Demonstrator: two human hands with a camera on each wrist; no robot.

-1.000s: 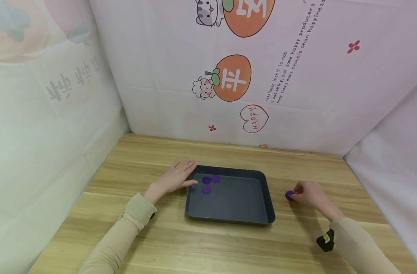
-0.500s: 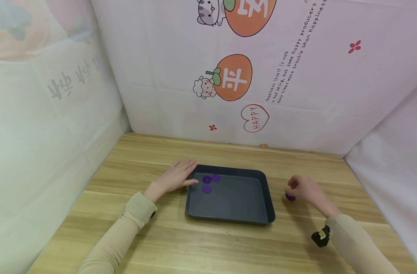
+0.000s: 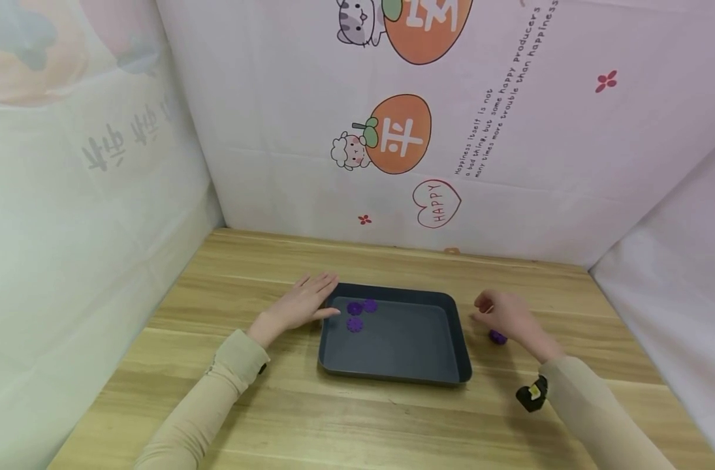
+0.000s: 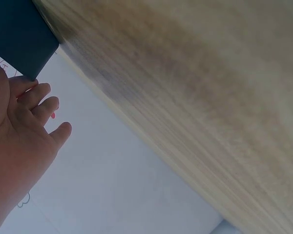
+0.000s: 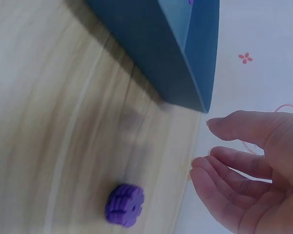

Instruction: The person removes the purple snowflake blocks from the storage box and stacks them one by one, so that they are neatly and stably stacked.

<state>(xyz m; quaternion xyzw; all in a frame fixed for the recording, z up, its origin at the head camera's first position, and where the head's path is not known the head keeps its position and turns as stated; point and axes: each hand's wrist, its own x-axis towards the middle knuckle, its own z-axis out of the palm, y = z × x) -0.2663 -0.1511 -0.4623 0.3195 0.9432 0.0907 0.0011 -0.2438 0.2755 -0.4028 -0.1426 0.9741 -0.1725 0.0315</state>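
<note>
The person's left arm reaches forward from the near edge of view, and the left hand (image 3: 292, 307) lies palm down at the far left corner of a dark tray (image 3: 392, 349), its fingers extended and the thumb reaching over the left rim. It grips nothing. The right arm comes in from the near right, its sleeve (image 3: 592, 405) sloping toward the tray. The right hand (image 3: 512, 320) is raised above the wooden table (image 3: 392, 424), just beside the tray's right side, with the fingers loosely bent; the right wrist view shows a gap between thumb and fingers and nothing held there.

A small stack of purple flower-shaped discs (image 5: 124, 204) stands on the table near the right hand, apart from its fingertips and right of the tray. Three purple pieces (image 3: 354, 324) lie inside the tray toward its far left corner, near the left thumb.
</note>
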